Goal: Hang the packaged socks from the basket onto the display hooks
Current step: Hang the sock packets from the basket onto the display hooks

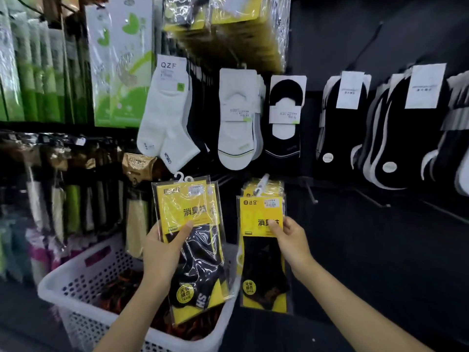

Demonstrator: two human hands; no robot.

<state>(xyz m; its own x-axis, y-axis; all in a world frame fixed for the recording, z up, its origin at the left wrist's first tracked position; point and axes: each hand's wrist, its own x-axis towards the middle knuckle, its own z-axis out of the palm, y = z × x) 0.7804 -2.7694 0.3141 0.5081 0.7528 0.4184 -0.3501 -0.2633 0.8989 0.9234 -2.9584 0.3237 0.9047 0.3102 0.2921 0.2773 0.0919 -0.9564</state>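
Note:
My left hand (165, 252) grips a small stack of yellow-and-black packaged socks (193, 250) above the white perforated basket (76, 283), thumb across the front. My right hand (289, 237) pinches the front pack of socks (261, 262) at its yellow card. That pack hangs with others behind it on a display hook (262, 182) on the dark wall. The basket holds more packs with orange and black print (121, 293).
Above hang white ankle socks (165, 118), white and black no-show socks (238, 118), and rows of black socks (340, 118) to the right. Bare hooks (311, 191) stick out at the right. Green and brown packaged goods fill the racks on the left.

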